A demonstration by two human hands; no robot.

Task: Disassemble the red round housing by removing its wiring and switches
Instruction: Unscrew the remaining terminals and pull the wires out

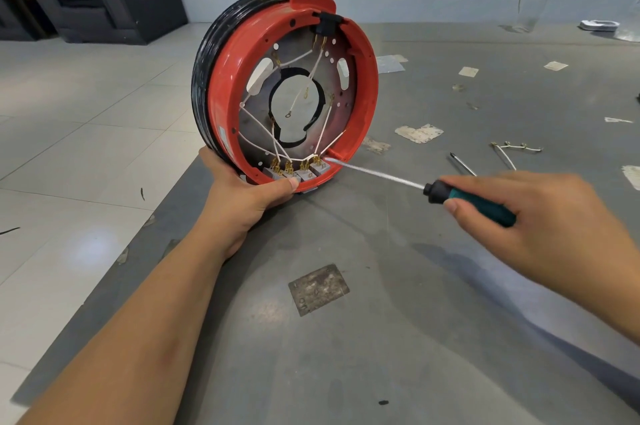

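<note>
The red round housing (363,78) stands on edge on the grey table, its open side facing me. My left hand (239,192) grips its lower rim, thumb over the front edge. White wires (323,128) cross the metal plate inside and run to several grey switches (298,172) with brass terminals at the bottom. A black block (323,24) sits at the top of the rim. My right hand (540,216) holds a screwdriver (474,201) by its teal and black handle. Its shaft points left, and the tip reaches the rightmost switch.
A second screwdriver (462,163) and a loose white wire piece (516,149) lie on the table (346,338) to the right of the housing. Scraps of tape and paper dot the surface. The table's left edge runs diagonally beside tiled floor. Dark seats stand far left.
</note>
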